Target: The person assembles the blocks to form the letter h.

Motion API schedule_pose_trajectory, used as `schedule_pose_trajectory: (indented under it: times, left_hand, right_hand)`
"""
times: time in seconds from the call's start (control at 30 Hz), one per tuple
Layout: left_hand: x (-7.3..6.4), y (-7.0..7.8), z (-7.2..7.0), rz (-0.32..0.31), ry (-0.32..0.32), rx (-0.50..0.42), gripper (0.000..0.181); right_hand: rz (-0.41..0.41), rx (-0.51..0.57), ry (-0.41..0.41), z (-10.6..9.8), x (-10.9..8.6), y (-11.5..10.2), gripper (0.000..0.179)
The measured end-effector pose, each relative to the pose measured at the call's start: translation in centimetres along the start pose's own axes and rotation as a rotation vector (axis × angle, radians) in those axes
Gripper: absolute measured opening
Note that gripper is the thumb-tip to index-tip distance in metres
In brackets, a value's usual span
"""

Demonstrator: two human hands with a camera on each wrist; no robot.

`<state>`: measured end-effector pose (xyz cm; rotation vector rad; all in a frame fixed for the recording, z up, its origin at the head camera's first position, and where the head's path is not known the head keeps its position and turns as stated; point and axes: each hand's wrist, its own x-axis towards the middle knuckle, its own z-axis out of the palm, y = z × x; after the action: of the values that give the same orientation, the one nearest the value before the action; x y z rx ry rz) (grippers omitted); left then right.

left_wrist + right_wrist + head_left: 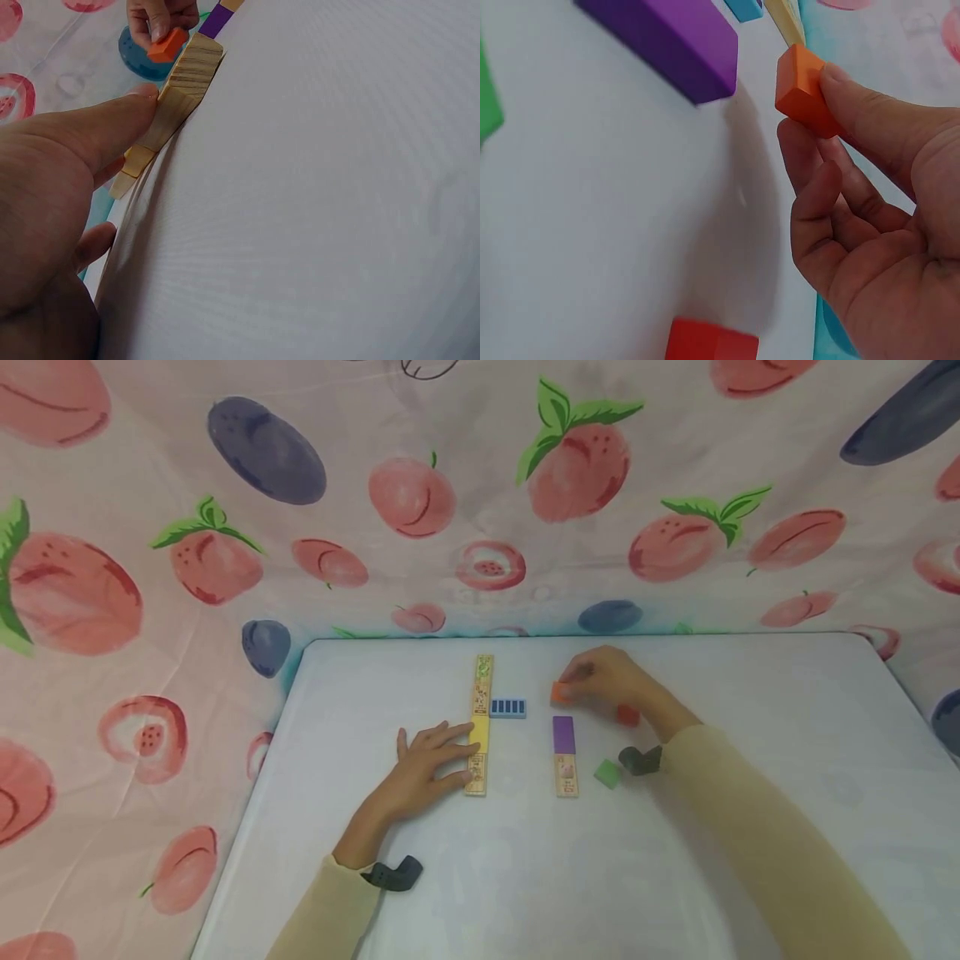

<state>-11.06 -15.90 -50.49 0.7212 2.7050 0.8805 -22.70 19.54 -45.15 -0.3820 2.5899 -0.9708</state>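
My right hand pinches a small orange block between thumb and fingers, raised over the table beyond a purple block. A printed wooden block lies end to end with the purple one, on its near side. My left hand lies with fingers spread, fingertips resting at a straight column of blocks. In that column a yellow block sits between a near wooden block and far printed wooden blocks. A blue block with dark bars sticks out from the column's right side.
A green block lies turned at an angle to the right of the purple pair. Under my right wrist is a red block. The white table ends at a fruit-printed cloth behind and at the left.
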Motion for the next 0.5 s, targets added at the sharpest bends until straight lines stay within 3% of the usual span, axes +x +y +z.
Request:
schedule_pose_trajectory:
  times: [0.3, 0.5]
  left_hand:
    - [0.1, -0.1, 0.2, -0.004, -0.004, 0.01, 0.046]
    - [0.2, -0.2, 0.2, -0.01, -0.007, 0.015, 0.047]
  right_hand:
    - [-0.013, -0.034, -0.032, 1.0, 1.0, -0.6, 0.022]
    - [0.049, -0.002, -0.071, 1.6, 1.1, -1.6, 0.022]
